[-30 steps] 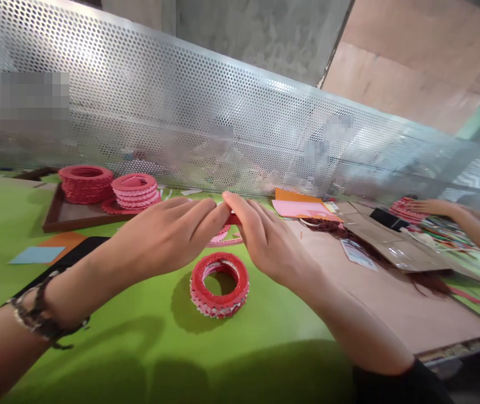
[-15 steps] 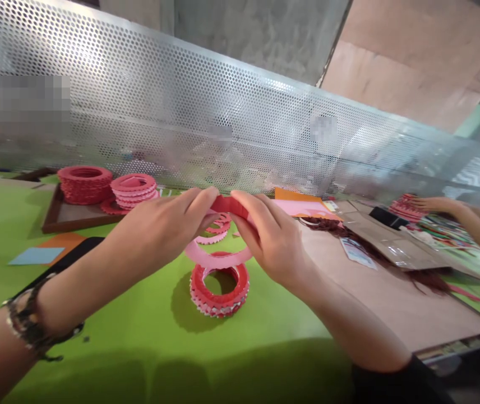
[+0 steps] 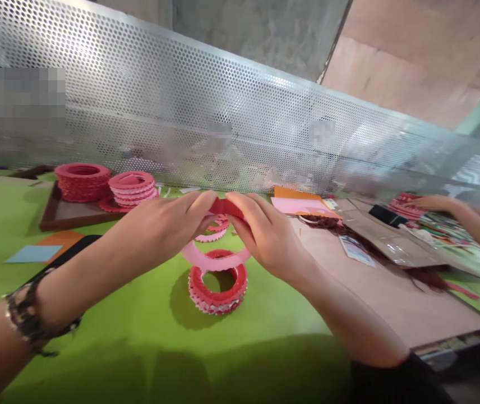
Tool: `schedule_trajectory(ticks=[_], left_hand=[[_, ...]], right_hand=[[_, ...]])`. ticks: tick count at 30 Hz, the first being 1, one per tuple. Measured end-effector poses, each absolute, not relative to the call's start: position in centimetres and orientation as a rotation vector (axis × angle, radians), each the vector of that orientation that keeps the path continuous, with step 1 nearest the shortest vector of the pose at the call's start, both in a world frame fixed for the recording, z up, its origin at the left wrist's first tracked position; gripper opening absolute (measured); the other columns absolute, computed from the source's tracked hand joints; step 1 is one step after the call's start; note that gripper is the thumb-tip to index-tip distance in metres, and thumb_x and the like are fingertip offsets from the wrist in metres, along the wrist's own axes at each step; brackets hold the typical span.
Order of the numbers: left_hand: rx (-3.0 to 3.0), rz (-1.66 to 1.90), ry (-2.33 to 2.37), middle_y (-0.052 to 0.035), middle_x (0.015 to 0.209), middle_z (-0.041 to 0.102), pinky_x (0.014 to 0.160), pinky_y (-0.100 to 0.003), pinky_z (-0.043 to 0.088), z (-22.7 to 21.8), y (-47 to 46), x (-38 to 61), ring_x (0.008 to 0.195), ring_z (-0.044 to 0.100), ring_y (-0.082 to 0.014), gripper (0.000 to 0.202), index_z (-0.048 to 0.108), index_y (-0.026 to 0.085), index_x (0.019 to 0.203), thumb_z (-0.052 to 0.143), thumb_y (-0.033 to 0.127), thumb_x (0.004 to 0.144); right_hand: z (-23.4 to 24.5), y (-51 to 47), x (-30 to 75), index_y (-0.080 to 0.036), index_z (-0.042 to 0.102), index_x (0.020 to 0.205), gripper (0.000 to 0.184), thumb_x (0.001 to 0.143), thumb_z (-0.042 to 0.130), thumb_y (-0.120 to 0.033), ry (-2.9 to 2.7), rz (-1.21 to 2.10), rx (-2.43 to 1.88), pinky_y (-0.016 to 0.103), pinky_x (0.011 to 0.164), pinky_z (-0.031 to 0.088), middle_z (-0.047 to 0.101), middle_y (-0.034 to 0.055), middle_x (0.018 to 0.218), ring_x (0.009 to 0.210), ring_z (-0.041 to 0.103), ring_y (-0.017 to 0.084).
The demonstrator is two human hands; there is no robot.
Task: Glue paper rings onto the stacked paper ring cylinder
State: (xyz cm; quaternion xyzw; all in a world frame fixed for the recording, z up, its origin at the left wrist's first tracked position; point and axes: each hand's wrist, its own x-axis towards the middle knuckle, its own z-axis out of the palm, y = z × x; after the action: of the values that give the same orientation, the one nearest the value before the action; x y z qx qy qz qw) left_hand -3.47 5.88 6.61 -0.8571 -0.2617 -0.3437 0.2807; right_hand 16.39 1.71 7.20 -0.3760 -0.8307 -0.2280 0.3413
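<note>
Between my two hands I hold a paper ring, pink on its lower curve and with a red band at its top. My left hand pinches it from the left, and my right hand grips it from the right. The pink part of the paper ring hangs below my fingers. Under it, on the green table, sits a stack of red and pink zigzag-edged rings. Behind the held ring lie a few more pink rings, partly hidden. My fingertips are mostly covered.
A brown tray at the left bears stacked red rings and pink rings. Blue paper lies nearer. Pink paper and a cardboard piece are rightward. Another person's hand touches rings there. Perforated metal stands behind.
Both hands keep their hold on the paper ring and have barely moved. The whole view has shifted slightly.
</note>
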Motion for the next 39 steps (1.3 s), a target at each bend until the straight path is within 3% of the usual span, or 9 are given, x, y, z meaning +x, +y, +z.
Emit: schedule_trajectory(ticks=[2,4,7,10,13,19,28,35,39], left_hand=[[-2.438,-0.947,-0.828,-0.0034,0.068,0.065,0.042,-0.026,0.032,6.6,6.0,-3.5,0.051,0.060,-0.0175,0.053,0.063,0.018,0.100,0.016,0.041,0.105],[-2.599,-0.918,-0.949,-0.0084,0.096,0.073,0.059,-0.029,0.049,6.7,6.0,-3.6,0.079,0.071,-0.0240,0.051,0.059,0.018,0.121,0.027,0.052,0.101],[-2.833,-0.826,-1.021,-0.0144,0.140,0.058,0.095,-0.043,0.051,6.5,5.8,-3.7,0.123,0.059,-0.0352,0.082,0.041,0.018,0.147,0.048,0.072,0.085],[-3.034,-0.669,-1.080,-0.0142,0.154,0.045,0.108,-0.046,0.045,5.2,6.1,-3.9,0.135,0.048,-0.0382,0.105,0.034,0.020,0.153,0.065,0.077,0.069],[-3.119,-0.559,-1.145,-0.0126,0.157,0.041,0.114,-0.046,0.040,3.3,6.8,-4.3,0.140,0.043,-0.0375,0.104,0.035,0.023,0.153,0.064,0.077,0.070],[-3.290,-0.471,-1.092,-0.0136,0.155,0.044,0.111,-0.049,0.042,1.1,7.1,-6.3,0.137,0.049,-0.0347,0.086,0.034,0.025,0.153,0.059,0.069,0.083],[-3.311,-0.533,-1.117,-0.0131,0.153,0.046,0.113,-0.049,0.040,-0.3,7.2,-6.4,0.139,0.047,-0.0314,0.070,0.040,0.023,0.150,0.055,0.057,0.091],[-3.160,-0.532,-1.013,-0.0100,0.150,0.051,0.112,-0.036,0.042,0.4,5.7,-6.4,0.137,0.050,-0.0215,0.053,0.043,0.018,0.146,0.054,0.038,0.099],[-3.145,-0.541,-0.987,-0.0086,0.149,0.053,0.110,-0.036,0.044,0.5,5.5,-6.3,0.135,0.052,-0.0220,0.051,0.045,0.020,0.145,0.055,0.038,0.098]], right_hand=[[7.7,1.6,16.5,-0.011,0.064,0.116,0.027,0.099,0.044,-0.019,-2.172,-0.550,-1.060,0.033,0.071,0.051,0.071,0.0122,0.103,0.086,0.066,0.021],[8.0,1.8,16.9,-0.011,0.066,0.110,0.024,0.097,0.049,-0.022,-2.182,-0.463,-1.175,0.030,0.064,0.045,0.072,0.0101,0.095,0.078,0.064,0.020],[7.7,2.3,17.8,-0.012,0.068,0.100,0.018,0.093,0.054,-0.022,-2.167,-0.247,-1.337,0.026,0.056,0.036,0.068,0.0037,0.074,0.061,0.055,0.014],[6.5,2.8,18.4,-0.013,0.069,0.100,0.018,0.091,0.056,-0.019,-2.132,-0.024,-1.416,0.024,0.053,0.032,0.062,-0.0011,0.063,0.051,0.047,0.010],[4.9,3.0,18.3,-0.013,0.070,0.105,0.022,0.090,0.056,-0.018,-2.144,0.097,-1.485,0.024,0.054,0.032,0.065,0.0005,0.066,0.052,0.048,0.011],[2.7,3.7,18.2,-0.014,0.071,0.109,0.025,0.092,0.053,-0.018,-2.288,0.087,-1.582,0.028,0.064,0.038,0.074,0.0107,0.091,0.072,0.062,0.018],[2.0,4.2,18.5,-0.013,0.070,0.097,0.021,0.095,0.050,-0.019,-2.339,0.028,-1.545,0.030,0.064,0.038,0.074,0.0113,0.089,0.072,0.062,0.019],[1.9,4.0,18.0,-0.013,0.070,0.097,0.021,0.095,0.050,-0.017,-2.371,0.009,-1.566,0.031,0.065,0.041,0.074,0.0109,0.090,0.074,0.063,0.020],[1.9,4.0,18.0,-0.013,0.071,0.096,0.021,0.095,0.050,-0.017,-2.374,-0.001,-1.536,0.032,0.068,0.044,0.073,0.0114,0.093,0.078,0.064,0.021]])
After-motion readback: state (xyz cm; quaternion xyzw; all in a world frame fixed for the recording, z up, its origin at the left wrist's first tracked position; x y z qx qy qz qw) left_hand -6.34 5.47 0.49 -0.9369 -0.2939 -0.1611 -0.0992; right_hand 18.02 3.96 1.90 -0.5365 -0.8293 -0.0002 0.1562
